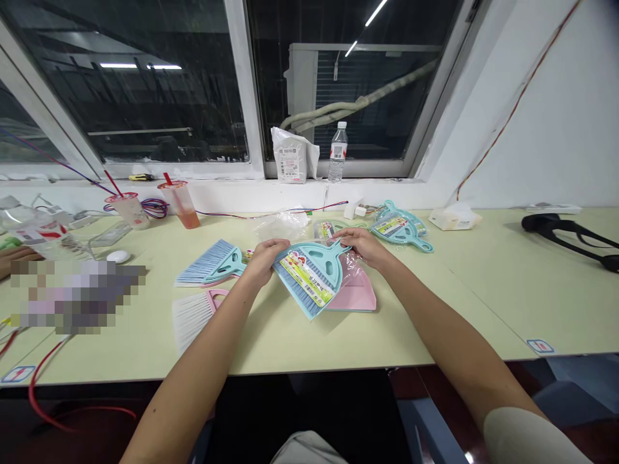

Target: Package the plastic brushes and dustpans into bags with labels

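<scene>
A turquoise hand brush and dustpan set (312,276) with blue bristles and a yellow label is held up, tilted, between my hands. My left hand (268,259) pinches its upper left edge. My right hand (363,246) closes its fingers on the handle end. Partly behind and beneath the set is a pink dustpan (356,295), with clear plastic film near it. Left of my left hand lies a turquoise brush (213,263) with blue bristles. Below that, a white-bristled brush (191,317) with a pink handle is partly covered by my left forearm.
More wrapped turquoise sets (401,225) lie at the back right. Behind my hands is crumpled clear plastic (283,224). Two drink cups (180,205), a tissue pack (454,216) and black straps (570,235) are on the table (483,290). Another person's hand (17,259) shows at far left.
</scene>
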The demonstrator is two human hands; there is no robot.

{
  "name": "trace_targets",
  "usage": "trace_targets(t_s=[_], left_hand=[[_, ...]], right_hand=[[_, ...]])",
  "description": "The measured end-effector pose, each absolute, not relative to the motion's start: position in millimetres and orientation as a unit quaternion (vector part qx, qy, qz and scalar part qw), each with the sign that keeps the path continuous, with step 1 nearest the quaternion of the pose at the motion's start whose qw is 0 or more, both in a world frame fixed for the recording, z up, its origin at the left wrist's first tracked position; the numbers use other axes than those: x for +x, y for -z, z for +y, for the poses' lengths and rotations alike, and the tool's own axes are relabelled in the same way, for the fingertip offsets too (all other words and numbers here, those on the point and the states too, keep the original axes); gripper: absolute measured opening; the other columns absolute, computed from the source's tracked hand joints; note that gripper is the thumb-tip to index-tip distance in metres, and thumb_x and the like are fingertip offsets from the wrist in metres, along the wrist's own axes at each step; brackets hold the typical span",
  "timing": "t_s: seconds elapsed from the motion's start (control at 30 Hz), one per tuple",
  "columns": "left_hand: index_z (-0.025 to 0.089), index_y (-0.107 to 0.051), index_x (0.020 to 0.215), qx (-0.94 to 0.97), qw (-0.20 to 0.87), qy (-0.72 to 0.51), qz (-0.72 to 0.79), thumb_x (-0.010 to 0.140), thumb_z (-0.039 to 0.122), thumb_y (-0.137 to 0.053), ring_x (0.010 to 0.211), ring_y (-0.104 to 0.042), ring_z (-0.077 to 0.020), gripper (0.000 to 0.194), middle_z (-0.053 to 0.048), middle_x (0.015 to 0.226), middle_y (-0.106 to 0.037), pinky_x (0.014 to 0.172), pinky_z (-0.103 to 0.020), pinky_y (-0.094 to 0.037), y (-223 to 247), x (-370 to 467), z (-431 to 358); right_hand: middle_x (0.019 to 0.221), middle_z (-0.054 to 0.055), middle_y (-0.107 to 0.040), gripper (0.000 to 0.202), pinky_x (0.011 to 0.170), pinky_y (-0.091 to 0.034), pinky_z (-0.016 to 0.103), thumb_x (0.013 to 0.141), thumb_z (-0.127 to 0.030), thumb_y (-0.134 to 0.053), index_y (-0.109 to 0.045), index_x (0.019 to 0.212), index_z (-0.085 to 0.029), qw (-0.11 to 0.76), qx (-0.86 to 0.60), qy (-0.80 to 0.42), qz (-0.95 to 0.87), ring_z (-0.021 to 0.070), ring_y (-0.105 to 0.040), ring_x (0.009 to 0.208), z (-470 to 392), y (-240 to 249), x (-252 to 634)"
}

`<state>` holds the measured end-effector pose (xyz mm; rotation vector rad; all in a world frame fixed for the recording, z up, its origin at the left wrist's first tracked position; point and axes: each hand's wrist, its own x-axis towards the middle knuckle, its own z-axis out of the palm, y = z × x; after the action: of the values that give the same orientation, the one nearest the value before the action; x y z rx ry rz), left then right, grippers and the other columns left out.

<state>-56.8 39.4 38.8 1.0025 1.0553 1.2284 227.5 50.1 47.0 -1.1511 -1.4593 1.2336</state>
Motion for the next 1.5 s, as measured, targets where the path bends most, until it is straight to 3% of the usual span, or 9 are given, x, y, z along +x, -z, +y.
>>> trace_targets(t_s=[0.2, 0.33, 0.5, 0.6, 0.73, 0.97, 1.1, 1.27, 1.5], left_hand=[[0.018, -0.078, 0.094, 0.447, 0.589, -0.506, 0.445, 0.061, 0.029, -0.083, 0.075, -0.067, -0.0194, 0.036, -0.005, 0.083, -0.072, 0.064, -0.028, -0.052, -41, -58, 37], [0.018, -0.081, 0.097, 0.466, 0.613, -0.466, 0.436, 0.065, 0.027, -0.076, 0.081, -0.069, -0.0203, 0.034, -0.008, 0.095, -0.075, 0.066, -0.027, -0.052, -40, -59, 36], [0.014, -0.081, 0.096, 0.449, 0.613, -0.481, 0.438, 0.06, 0.02, -0.076, 0.077, -0.07, -0.0222, 0.037, -0.01, 0.09, -0.077, 0.068, -0.03, -0.053, -41, -59, 37], [0.013, -0.08, 0.093, 0.429, 0.634, -0.478, 0.431, 0.065, 0.026, -0.076, 0.077, -0.071, -0.0222, 0.031, -0.011, 0.09, -0.077, 0.067, -0.029, -0.053, -42, -59, 38], [0.012, -0.078, 0.087, 0.397, 0.655, -0.47, 0.44, 0.075, 0.037, -0.076, 0.073, -0.07, -0.0217, 0.027, -0.012, 0.086, -0.075, 0.064, -0.03, -0.054, -39, -61, 40], [0.018, -0.076, 0.108, 0.425, 0.689, -0.395, 0.434, 0.072, 0.025, -0.084, 0.079, -0.073, -0.0223, 0.038, -0.01, 0.094, -0.077, 0.065, -0.029, -0.056, -37, -67, 42], [0.014, -0.078, 0.097, 0.449, 0.703, -0.378, 0.402, 0.071, 0.02, -0.083, 0.08, -0.074, -0.0253, 0.027, -0.014, 0.091, -0.078, 0.068, -0.032, -0.058, -41, -66, 40], [0.013, -0.078, 0.094, 0.439, 0.668, -0.424, 0.426, 0.068, 0.019, -0.085, 0.077, -0.074, -0.0284, 0.027, -0.014, 0.083, -0.077, 0.068, -0.038, -0.059, -43, -65, 41], [0.012, -0.079, 0.091, 0.418, 0.668, -0.44, 0.431, 0.065, 0.015, -0.084, 0.074, -0.072, -0.0236, 0.027, -0.012, 0.085, -0.077, 0.065, -0.032, -0.057, -44, -70, 43]], right_hand=[[0.081, 0.006, -0.074, 0.026, 0.042, -0.026, 0.022, 0.071, -0.024, -0.071, -0.078, 0.094, -0.016, 0.423, -0.46, -0.511, -0.59, 0.0077, -0.044, 0.049, 51, -47, 230], [0.083, 0.007, -0.075, 0.022, 0.04, -0.023, 0.021, 0.068, -0.024, -0.075, -0.076, 0.088, -0.015, 0.421, -0.462, -0.522, -0.579, 0.0061, -0.042, 0.047, 52, -46, 231], [0.075, 0.006, -0.072, 0.017, 0.039, -0.02, 0.021, 0.066, -0.024, -0.077, -0.073, 0.079, -0.014, 0.423, -0.463, -0.544, -0.557, 0.0055, -0.04, 0.045, 52, -48, 230], [0.067, 0.004, -0.068, 0.016, 0.039, -0.021, 0.021, 0.065, -0.023, -0.077, -0.073, 0.079, -0.014, 0.421, -0.468, -0.547, -0.552, 0.0063, -0.042, 0.045, 52, -49, 231], [0.078, 0.008, -0.074, 0.014, 0.038, -0.022, 0.021, 0.067, -0.021, -0.079, -0.075, 0.078, -0.013, 0.415, -0.465, -0.556, -0.55, 0.0062, -0.043, 0.047, 52, -47, 231], [0.076, 0.008, -0.074, 0.013, 0.045, -0.038, 0.021, 0.07, -0.021, -0.083, -0.075, 0.077, -0.014, 0.427, -0.453, -0.56, -0.546, 0.0115, -0.057, 0.057, 52, -46, 230], [0.072, 0.008, -0.073, 0.015, 0.048, -0.044, 0.023, 0.071, -0.024, -0.085, -0.075, 0.078, -0.015, 0.431, -0.452, -0.56, -0.544, 0.0134, -0.061, 0.058, 53, -46, 231], [0.074, 0.008, -0.073, 0.018, 0.041, -0.036, 0.021, 0.069, -0.025, -0.086, -0.075, 0.079, -0.014, 0.419, -0.454, -0.56, -0.553, 0.0099, -0.053, 0.052, 54, -46, 234], [0.067, 0.004, -0.064, 0.021, 0.036, -0.018, 0.019, 0.065, -0.025, -0.085, -0.075, 0.078, -0.013, 0.392, -0.477, -0.567, -0.545, 0.0041, -0.039, 0.044, 51, -52, 238]])
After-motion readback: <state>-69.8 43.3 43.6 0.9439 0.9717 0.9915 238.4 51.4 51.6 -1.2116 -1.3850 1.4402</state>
